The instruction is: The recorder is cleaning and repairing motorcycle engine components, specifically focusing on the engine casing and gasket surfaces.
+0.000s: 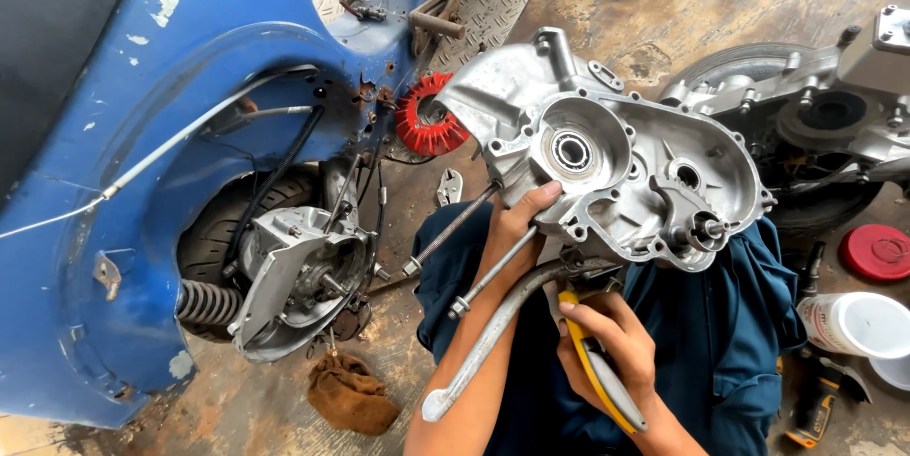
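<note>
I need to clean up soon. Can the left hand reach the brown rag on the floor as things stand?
Probably not at once: the left hand is holding up the silver engine casing. The brown rag lies open on the floor beside the left forearm, with nothing over it.

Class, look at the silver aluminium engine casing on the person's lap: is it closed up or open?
Open. The silver aluminium engine casing has no cover on it; its inner cavity, bearing and shafts are exposed, while the left hand steadies it.

The yellow-handled pliers (599, 375) vanish at their tip behind the silver cast-aluminium engine casing (616, 162) — the jaws cannot be seen. At three o'clock, the white plastic tub (853, 323) is cut by the frame edge. The blue scooter body (142, 181) runs off at nine o'clock — its front unseen.
</note>
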